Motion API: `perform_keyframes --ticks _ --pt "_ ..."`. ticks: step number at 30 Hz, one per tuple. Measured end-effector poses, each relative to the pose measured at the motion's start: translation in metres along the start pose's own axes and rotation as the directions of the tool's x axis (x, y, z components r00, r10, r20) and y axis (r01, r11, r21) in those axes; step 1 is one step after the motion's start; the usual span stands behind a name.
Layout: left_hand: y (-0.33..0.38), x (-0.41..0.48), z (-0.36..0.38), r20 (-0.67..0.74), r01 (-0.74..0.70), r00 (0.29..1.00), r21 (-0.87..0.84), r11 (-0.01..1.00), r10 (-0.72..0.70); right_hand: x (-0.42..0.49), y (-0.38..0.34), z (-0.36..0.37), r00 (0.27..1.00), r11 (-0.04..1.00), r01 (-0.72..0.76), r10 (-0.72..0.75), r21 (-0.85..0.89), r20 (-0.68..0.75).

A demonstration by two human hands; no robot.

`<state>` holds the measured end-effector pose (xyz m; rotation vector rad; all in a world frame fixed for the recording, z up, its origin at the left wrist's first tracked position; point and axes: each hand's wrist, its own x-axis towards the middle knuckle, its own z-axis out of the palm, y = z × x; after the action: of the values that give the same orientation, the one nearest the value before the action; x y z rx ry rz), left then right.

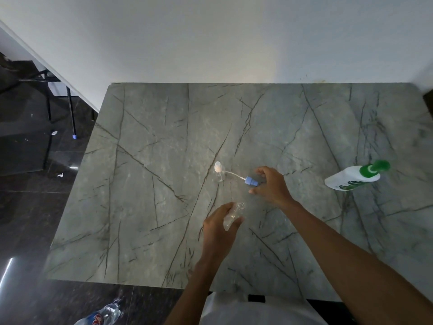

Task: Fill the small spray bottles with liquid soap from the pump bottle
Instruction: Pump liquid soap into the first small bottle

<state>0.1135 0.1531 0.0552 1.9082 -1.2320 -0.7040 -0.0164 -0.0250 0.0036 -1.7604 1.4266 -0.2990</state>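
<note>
Near the middle of the marble table (152, 207), the left hand (218, 231) grips an uncapped clear spray bottle (232, 215), tilted with its mouth upward. Beyond it lies a blue spray head (251, 181) with its dip tube. The right hand (271, 184) is just beside it, fingers spread, holding nothing. A capped small bottle (219, 172) stands at the tube's end. The green-topped pump bottle (349, 179) stands well apart, to the right.

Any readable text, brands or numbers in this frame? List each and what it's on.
Nothing legible.
pump bottle: green label print, too blurred to read.
water bottle on the floor: red and blue label, too blurred to read.
small spray bottle in the left hand: no print visible.
</note>
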Motion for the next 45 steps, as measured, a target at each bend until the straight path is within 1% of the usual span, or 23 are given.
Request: perform_keyframes --ticks 2,6,8,11,13,14,16,17,18,19,20,21,23,24,26,27,29,31,33,35,38,45 --pt "0.002 -0.001 0.001 0.0 -0.004 1.0 -0.007 1.0 0.004 -0.008 0.001 -0.003 1.0 1.0 -0.008 0.009 0.024 -0.025" --pt "0.007 -0.002 0.005 -0.005 -0.031 1.0 -0.029 0.999 0.031 -0.036 0.017 -0.015 0.981 0.991 -0.003 0.029 0.132 -0.192" --pt "0.007 -0.002 0.01 0.002 -0.06 0.998 -0.028 0.998 0.06 -0.054 0.028 -0.026 0.96 0.984 -0.016 0.064 0.176 -0.272" --pt "0.009 -0.004 0.018 0.012 -0.062 0.998 -0.059 0.996 0.063 -0.08 0.045 -0.049 0.909 0.975 -0.011 0.102 0.221 -0.404" --pt "0.011 -0.007 0.023 0.032 -0.061 0.997 -0.083 0.995 0.064 -0.097 0.056 -0.067 0.85 0.974 -0.001 0.12 0.225 -0.514" --pt "0.012 -0.008 0.026 0.042 -0.063 0.997 -0.089 0.994 0.067 -0.105 0.06 -0.077 0.803 0.978 0.005 0.119 0.207 -0.584" --pt "0.015 -0.012 0.031 0.057 -0.076 0.995 -0.102 0.992 0.082 -0.118 0.068 -0.099 0.678 0.993 0.016 0.077 0.119 -0.731" --pt "0.017 -0.014 0.033 0.065 -0.079 0.994 -0.109 0.991 0.086 -0.123 0.071 -0.111 0.622 0.996 0.012 0.063 0.09 -0.781" --pt "0.02 -0.016 0.036 0.073 -0.079 0.993 -0.118 0.99 0.088 -0.126 0.075 -0.123 0.584 0.997 0.01 0.06 0.082 -0.809" --pt "0.024 -0.019 0.039 0.077 -0.077 0.993 -0.128 0.989 0.088 -0.126 0.079 -0.136 0.57 0.997 0.015 0.05 0.071 -0.82" --pt "0.028 -0.021 0.041 0.078 -0.074 0.993 -0.137 0.988 0.085 -0.125 0.084 -0.148 0.579 0.999 0.024 0.023 0.045 -0.815" --pt "0.032 -0.024 0.044 0.077 -0.071 0.994 -0.145 0.987 0.083 -0.121 0.09 -0.16 0.605 1.0 0.031 -0.016 0.004 -0.796" --pt "0.037 -0.028 0.05 0.075 -0.064 0.994 -0.153 0.986 0.077 -0.111 0.1 -0.182 0.692 0.996 0.059 -0.091 -0.069 -0.717" --pt "0.04 -0.031 0.053 0.072 -0.059 0.995 -0.151 0.987 0.07 -0.106 0.104 -0.19 0.741 0.994 0.073 -0.108 -0.079 -0.663" --pt "0.045 -0.038 0.06 0.058 -0.045 0.997 -0.146 0.988 0.054 -0.095 0.109 -0.203 0.826 0.992 0.106 -0.126 -0.069 -0.55" --pt "0.048 -0.042 0.063 0.05 -0.033 0.998 -0.151 0.988 0.041 -0.09 0.11 -0.207 0.855 0.99 0.129 -0.141 -0.057 -0.498" --pt "0.055 -0.051 0.07 0.04 -0.013 0.999 -0.158 0.987 0.02 -0.084 0.112 -0.21 0.891 0.985 0.17 -0.161 -0.016 -0.424" --pt "0.061 -0.061 0.077 0.045 0.001 0.999 -0.157 0.988 0.006 -0.082 0.113 -0.207 0.897 0.98 0.199 -0.187 -0.012 -0.4" --pt "0.065 -0.07 0.085 0.04 0.01 0.999 -0.157 0.988 -0.004 -0.08 0.112 -0.203 0.881 0.973 0.23 -0.219 -0.025 -0.42" --pt "0.067 -0.079 0.092 0.027 0.016 1.0 -0.141 0.99 -0.013 -0.078 0.11 -0.201 0.861 0.966 0.257 -0.229 -0.001 -0.454" --pt "0.069 -0.089 0.099 0.016 0.025 1.0 -0.129 0.991 -0.023 -0.074 0.108 -0.198 0.858 0.962 0.27 -0.217 0.049 -0.465" --pt "0.073 -0.101 0.103 -0.016 0.04 0.999 -0.113 0.993 -0.042 -0.072 0.105 -0.195 0.856 0.962 0.24 -0.147 0.129 -0.496"
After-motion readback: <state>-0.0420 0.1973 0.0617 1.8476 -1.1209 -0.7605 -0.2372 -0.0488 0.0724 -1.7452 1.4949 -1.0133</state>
